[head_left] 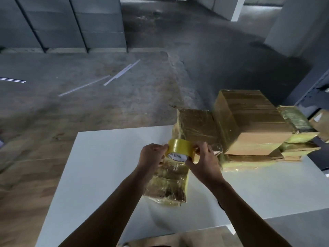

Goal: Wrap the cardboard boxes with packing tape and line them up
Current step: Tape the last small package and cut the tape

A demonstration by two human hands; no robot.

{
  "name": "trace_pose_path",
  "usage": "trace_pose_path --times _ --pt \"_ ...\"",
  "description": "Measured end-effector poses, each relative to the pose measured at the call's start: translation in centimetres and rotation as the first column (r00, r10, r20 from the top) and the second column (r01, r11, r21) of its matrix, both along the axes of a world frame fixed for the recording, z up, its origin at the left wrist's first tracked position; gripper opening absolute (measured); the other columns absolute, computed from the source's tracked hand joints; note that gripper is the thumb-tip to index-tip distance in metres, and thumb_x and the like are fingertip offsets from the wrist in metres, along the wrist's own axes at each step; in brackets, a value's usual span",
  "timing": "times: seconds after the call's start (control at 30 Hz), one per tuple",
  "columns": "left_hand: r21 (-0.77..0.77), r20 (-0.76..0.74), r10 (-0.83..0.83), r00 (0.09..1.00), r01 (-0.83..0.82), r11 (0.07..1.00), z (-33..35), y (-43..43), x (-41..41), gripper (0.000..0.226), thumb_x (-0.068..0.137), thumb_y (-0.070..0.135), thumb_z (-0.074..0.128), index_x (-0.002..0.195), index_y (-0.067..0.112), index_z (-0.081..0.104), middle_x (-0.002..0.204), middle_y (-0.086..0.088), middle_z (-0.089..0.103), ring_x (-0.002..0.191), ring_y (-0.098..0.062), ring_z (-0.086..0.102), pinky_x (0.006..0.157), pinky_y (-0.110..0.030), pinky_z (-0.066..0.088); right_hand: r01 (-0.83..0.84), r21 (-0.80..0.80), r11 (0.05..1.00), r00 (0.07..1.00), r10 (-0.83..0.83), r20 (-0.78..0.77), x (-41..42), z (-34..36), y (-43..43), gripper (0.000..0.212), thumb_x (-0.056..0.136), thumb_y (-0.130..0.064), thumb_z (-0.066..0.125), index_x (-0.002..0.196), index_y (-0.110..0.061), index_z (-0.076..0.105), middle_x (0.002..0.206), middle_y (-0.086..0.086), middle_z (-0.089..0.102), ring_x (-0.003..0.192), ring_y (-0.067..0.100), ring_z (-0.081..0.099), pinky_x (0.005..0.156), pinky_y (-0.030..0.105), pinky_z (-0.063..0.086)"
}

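Yellow tape roll [179,148] gripped from both sides: left hand [153,156], right hand [204,164], likely to find loose end. Small box [168,186], shiny with tape, lies on bench [106,166] just under hands. Wrapped boxes [249,122] piled beyond right hand, out of way.

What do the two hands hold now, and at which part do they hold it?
Both hold the tape roll. The left hand pinches its left edge and the right hand grips its right side, over a wrapped box.

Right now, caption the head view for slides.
Left hand and right hand grip a yellow tape roll above a wrapped box on a white table.
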State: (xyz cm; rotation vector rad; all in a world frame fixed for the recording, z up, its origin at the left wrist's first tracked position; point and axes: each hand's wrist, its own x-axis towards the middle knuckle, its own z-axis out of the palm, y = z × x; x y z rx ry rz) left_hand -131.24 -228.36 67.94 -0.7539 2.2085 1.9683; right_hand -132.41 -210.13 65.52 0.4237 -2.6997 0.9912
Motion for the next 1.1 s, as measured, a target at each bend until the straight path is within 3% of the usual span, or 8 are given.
trace_pose_path --times 0.1,0.17,0.33,0.6,0.77,0.9,1.0,1.1 --pt "0.189 0.059 0.042 0.997 -0.053 0.98 -0.3 -1.4 0.3 0.023 0.092 0.014 0.063 0.07 0.006 0.06 0.045 0.002 0.054 0.041 -0.009 0.052 0.053 -0.027 0.052 -0.086 -0.054 0.995 0.996 0.086 0.007 -0.3 0.0 -0.8 0.048 0.071 -0.015 0.078 0.112 -0.016 0.053 0.103 -0.002 0.054 0.095 0.015 0.049 0.075 0.025 0.043" --pt "0.284 0.102 0.089 0.991 -0.114 0.952 -0.4 -2.1 0.7 0.014 0.091 0.009 0.064 0.081 -0.002 0.063 0.047 0.0 0.056 0.043 -0.009 0.055 0.061 -0.03 0.057 -0.15 -0.169 0.974 0.981 0.168 0.101 -0.4 0.2 -1.5 0.051 0.074 -0.017 0.076 0.11 -0.04 0.047 0.105 -0.015 0.051 0.095 0.004 0.052 0.072 0.014 0.045" --pt "0.249 0.141 0.162 0.977 -0.193 0.949 -0.6 -3.5 1.3 0.014 0.09 0.006 0.064 0.085 -0.007 0.064 0.056 -0.01 0.056 0.041 -0.012 0.056 0.045 -0.022 0.054 -0.275 -0.188 0.943 0.92 0.314 0.233 -0.3 1.4 -3.6 0.057 0.069 -0.04 0.069 0.108 -0.065 0.036 0.109 -0.043 0.043 0.102 -0.02 0.044 0.072 -0.002 0.038" --pt "0.076 0.089 0.183 0.979 -0.19 0.979 -2.0 -6.2 2.4 0.039 0.091 0.002 0.054 0.053 0.004 0.054 0.046 -0.001 0.046 0.041 -0.01 0.049 0.054 -0.026 0.057 -0.517 0.088 0.851 0.834 0.478 0.274 -1.7 2.8 -4.9 0.052 0.068 -0.029 0.068 0.113 -0.044 0.047 0.109 -0.024 0.053 0.095 -0.007 0.046 0.079 0.001 0.033" --pt "0.128 0.14 0.239 0.961 -0.257 0.958 -2.9 -7.2 3.7 0.034 0.091 0.001 0.052 0.057 0.002 0.051 0.048 -0.002 0.043 0.037 -0.006 0.046 0.047 -0.021 0.052 -0.591 0.216 0.778 0.8 0.528 0.285 -1.5 2.7 -6.5 0.045 0.068 -0.039 0.053 0.113 -0.037 0.049 0.108 -0.007 0.058 0.094 0.014 0.058 0.075 0.03 0.049" --pt "0.212 0.156 0.217 0.964 -0.247 0.946 -3.0 -7.6 4.3 0.03 0.088 0.019 0.065 0.065 0.003 0.055 0.056 -0.004 0.049 0.053 -0.014 0.052 0.056 -0.026 0.055 -0.571 0.099 0.815 0.794 0.517 0.319 -0.6 1.8 -6.8 0.05 0.068 -0.04 0.052 0.117 -0.043 0.05 0.112 -0.013 0.054 0.1 0.005 0.055 0.082 0.022 0.048" --pt "0.097 0.093 0.181 0.979 -0.19 0.977 -3.1 -7.3 4.6 0.027 0.085 0.021 0.07 0.071 0.001 0.058 0.063 -0.012 0.049 0.057 -0.022 0.049 0.063 -0.029 0.049 -0.53 0.009 0.848 0.799 0.496 0.341 -0.5 1.9 -6.6 0.053 0.069 -0.029 0.063 0.115 -0.051 0.05 0.118 -0.021 0.056 0.109 -0.005 0.052 0.089 0.013 0.042" --pt "-0.032 0.04 0.212 0.976 -0.211 0.977 -3.2 -7.9 4.3 0.027 0.085 0.015 0.067 0.063 0.002 0.059 0.06 -0.014 0.05 0.055 -0.023 0.047 0.063 -0.031 0.047 -0.562 0.115 0.819 0.803 0.506 0.316 -0.6 2.4 -6.6 0.043 0.071 -0.032 0.068 0.113 -0.038 0.058 0.108 -0.016 0.063 0.097 0.004 0.06 0.079 0.013 0.044"
